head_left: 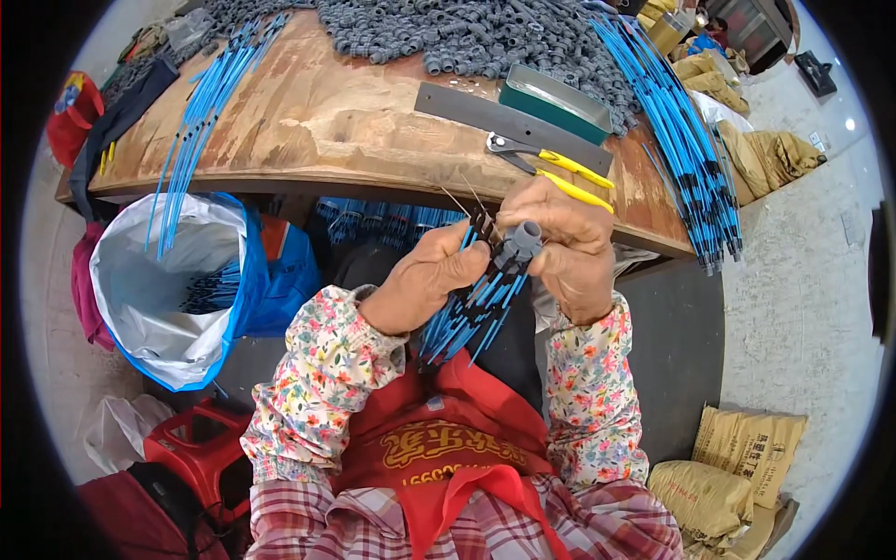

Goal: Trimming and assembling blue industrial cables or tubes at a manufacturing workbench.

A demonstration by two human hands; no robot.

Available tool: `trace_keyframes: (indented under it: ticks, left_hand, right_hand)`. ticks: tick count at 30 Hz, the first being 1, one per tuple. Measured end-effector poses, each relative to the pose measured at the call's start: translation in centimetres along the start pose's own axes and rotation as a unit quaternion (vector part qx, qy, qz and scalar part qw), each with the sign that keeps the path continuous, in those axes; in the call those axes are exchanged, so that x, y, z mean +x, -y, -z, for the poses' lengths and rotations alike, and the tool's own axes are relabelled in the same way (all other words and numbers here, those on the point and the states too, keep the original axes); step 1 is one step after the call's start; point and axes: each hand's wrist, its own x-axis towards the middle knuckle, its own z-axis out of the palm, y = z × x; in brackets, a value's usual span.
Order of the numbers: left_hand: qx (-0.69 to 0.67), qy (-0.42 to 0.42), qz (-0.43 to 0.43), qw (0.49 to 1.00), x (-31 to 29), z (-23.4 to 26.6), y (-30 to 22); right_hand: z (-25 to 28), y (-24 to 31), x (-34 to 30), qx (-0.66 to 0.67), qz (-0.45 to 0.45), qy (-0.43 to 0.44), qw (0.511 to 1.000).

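Observation:
Both hands are close together in front of my lap, just off the table's front edge. My left hand (420, 285) is closed around dark cable ends (483, 224), with thin bare wires sticking up from them. Between the fingers of my right hand (577, 245) is a grey plastic fitting (519, 245), a short ribbed tube with its round opening facing up. It sits right beside the cable ends; whether they touch is hidden by my fingers. Below both hands hangs a bundle of thin blue cables (471, 317) with black bands.
Yellow-handled pliers (551, 168), a flat grey metal bar (513, 126) and a green tray (551, 105) lie on the wooden table (345, 126). Grey fittings (448, 33) are heaped behind. Blue cables overhang both table ends. A lined blue bag (168, 299) stands left, near a red stool (201, 448).

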Motion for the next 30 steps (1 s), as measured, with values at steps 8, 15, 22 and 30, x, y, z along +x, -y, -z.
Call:
trace_keyframes:
  ticks: [8, 15, 22, 30]
  left_hand:
    - [-0.082, 0.031, -0.019, 0.996, -1.7, -2.1, -3.6]
    - [0.038, -0.118, -0.092, 0.988, -1.7, -2.5, -3.7]
    - [0.208, -0.208, -0.174, 0.940, -0.5, -4.8, -1.8]
    - [0.110, -0.285, -0.187, 0.934, 0.1, -5.4, 1.0]
  right_hand:
    - [-2.3, 1.6, 1.2, 0.034, -0.020, 0.057, 0.998]
    - [-5.1, 3.6, 1.0, -0.064, -0.082, -0.184, 0.977]
    - [-3.8, 4.2, -0.4, -0.265, -0.043, -0.127, 0.955]
    - [-2.3, 3.2, -1.1, -0.166, -0.053, -0.137, 0.975]
